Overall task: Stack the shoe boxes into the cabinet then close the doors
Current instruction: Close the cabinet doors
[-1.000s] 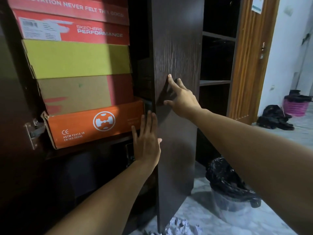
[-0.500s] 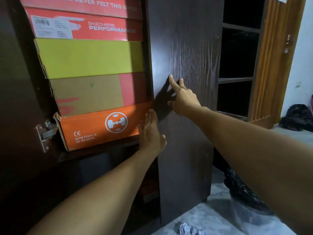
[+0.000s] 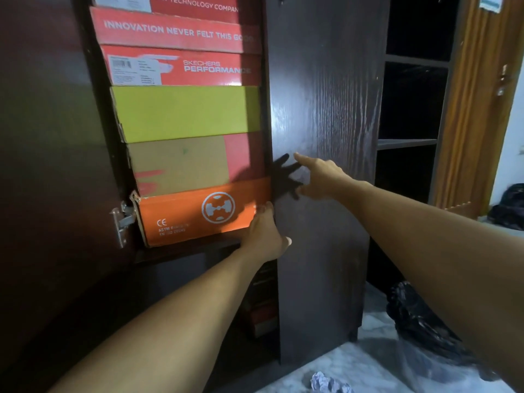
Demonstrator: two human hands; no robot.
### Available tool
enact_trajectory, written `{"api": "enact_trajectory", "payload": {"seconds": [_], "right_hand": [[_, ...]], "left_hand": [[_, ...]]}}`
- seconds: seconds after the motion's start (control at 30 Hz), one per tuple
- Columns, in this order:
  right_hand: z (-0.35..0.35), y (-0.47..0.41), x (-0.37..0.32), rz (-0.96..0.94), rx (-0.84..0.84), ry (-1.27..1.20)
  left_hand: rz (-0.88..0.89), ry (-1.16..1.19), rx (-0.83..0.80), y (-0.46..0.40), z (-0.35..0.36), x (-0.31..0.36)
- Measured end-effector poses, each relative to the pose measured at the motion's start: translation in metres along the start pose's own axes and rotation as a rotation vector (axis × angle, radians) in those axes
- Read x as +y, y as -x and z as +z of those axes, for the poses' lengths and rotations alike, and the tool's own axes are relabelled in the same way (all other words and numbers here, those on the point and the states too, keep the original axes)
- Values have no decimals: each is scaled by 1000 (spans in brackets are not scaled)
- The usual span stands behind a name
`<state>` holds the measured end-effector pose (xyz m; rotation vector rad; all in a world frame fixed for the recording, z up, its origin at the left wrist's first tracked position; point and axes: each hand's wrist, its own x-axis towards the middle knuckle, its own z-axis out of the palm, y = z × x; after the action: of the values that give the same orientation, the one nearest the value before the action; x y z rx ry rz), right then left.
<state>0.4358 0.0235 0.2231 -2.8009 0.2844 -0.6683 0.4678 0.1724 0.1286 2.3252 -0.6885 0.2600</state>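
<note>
Swinging further toward the opening since half a second ago, the dark wood-grain cabinet door point(image 3: 326, 177) now covers the right ends of the stacked boxes, and the view has edged closer.

Nearest, the left hand point(image 3: 265, 234) lies with straight fingers over the right end of the orange cardboard shoe box point(image 3: 198, 212), right at the door's leading edge, holding nothing. Just beyond it, the right hand point(image 3: 319, 177) presses the door's face with its index finger stretched out, likewise unclenched and holding nothing.

That door looks like a stiff, smooth, fairly heavy panel; a flat push near its free edge should turn it easily, though fingers there could be pinched. The boxes are light, crushable cardboard, best handled by their ends.

Behind the hands, the stack sits on a dark cabinet shelf point(image 3: 181, 251): orange at the bottom, then a tan-and-pink cardboard box point(image 3: 181, 164), a lime-green box point(image 3: 187, 112), and red printed Skechers boxes point(image 3: 181, 66) above. The orange box's torn left corner juts toward a metal hinge point(image 3: 122, 222) on the dark left-hand door point(image 3: 48, 151), which stands open and may catch there.

Farther right are open dark shelves point(image 3: 408, 143) and an orange-brown wooden door frame point(image 3: 476, 109); on the pale floor lie a black plastic bag point(image 3: 419, 321) and a crumpled paper ball point(image 3: 326, 382).
</note>
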Motion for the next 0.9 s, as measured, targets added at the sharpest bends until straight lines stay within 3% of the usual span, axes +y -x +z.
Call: {"api": "enact_trajectory", "payload": {"seconds": [0.23, 0.4, 0.5, 0.63, 0.7, 0.8, 0.9], "right_hand": [[-34, 49, -36, -66, -32, -90], [-61, 99, -84, -192, -49, -239], [-77, 128, -116, -255, -83, -337], [-98, 162, -162, -355, -143, -474], [-106, 180, -182, -430, -151, -507], [-111, 204, -213, -526, -156, -552], [-110, 222, -235, -562, -157, -568]], "left_hand": [[-90, -139, -1, 92, -48, 16], [-50, -320, 10, 171, -97, 32], [154, -396, 131, 226, -129, 32], [598, -335, 487, 283, -160, 6], [692, -321, 670, 304, -167, -9], [595, -142, 875, 327, -178, -21], [365, 198, 812, 325, -184, -27]]}}
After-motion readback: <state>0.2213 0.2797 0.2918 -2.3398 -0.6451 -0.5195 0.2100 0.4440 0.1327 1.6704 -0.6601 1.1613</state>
